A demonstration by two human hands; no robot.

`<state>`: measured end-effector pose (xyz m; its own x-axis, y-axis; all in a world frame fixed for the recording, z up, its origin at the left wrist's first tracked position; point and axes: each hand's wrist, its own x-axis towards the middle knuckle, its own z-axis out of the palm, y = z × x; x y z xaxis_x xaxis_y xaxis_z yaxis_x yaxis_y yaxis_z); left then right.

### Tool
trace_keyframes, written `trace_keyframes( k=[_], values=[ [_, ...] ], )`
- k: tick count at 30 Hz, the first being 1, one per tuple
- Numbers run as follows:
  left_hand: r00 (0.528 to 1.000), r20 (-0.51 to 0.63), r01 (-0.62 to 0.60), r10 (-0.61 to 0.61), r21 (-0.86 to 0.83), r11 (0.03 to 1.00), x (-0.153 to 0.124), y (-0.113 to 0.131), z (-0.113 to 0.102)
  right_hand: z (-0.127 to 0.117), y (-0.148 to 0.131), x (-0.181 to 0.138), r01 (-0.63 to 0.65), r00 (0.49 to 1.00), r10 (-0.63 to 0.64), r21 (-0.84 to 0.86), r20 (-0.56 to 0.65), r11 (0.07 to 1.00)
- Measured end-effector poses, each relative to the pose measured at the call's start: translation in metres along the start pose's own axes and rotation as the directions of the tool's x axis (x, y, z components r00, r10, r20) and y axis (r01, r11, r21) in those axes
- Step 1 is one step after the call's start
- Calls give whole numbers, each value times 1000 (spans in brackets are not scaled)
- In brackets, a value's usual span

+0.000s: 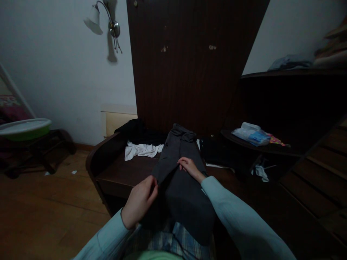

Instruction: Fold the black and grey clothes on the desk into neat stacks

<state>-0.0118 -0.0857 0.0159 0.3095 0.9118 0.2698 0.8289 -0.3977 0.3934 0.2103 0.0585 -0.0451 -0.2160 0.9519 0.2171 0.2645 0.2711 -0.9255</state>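
Note:
Dark grey trousers (187, 191) lie lengthwise over a dark wooden bench, with the bunched waist end at the back and the legs hanging down toward me. My left hand (141, 198) is closed in a pinch on the left leg's edge. Further up, near the middle where the legs part, my right hand (188, 167) pinches the cloth between thumb and fingers. Between the two hands the fabric is slightly lifted, with a dark fold under it. The lower left leg is partly hidden in shadow.
On the bench (121, 177) lie a white cloth (143, 150), black clothing (135, 128) and a dark folded item (219, 151). A plastic packet (252, 134) rests on the right shelf. At left, a green basin (25, 130) stands on a low stool (38, 150).

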Motion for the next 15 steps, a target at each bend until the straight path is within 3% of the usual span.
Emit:
trace_keyframes(
  k=[2,4,8,12,15],
  values=[
    [998,48,-45,45,1,999,1,12,2,0,-1,0,-35,999,36,28,-6,999],
    [981,166,-115,101,75,991,1,22,11,1,0,0,-66,997,67,49,-31,997],
    [902,391,-284,182,222,933,1,32,33,1,5,2,-84,995,87,71,-50,994],
    [898,382,-306,219,183,934,6,30,33,-1,7,3,-55,995,57,28,-79,998],
    [938,288,-232,196,99,968,13,19,24,-3,7,2,-37,998,31,-100,-63,994]
  ],
)
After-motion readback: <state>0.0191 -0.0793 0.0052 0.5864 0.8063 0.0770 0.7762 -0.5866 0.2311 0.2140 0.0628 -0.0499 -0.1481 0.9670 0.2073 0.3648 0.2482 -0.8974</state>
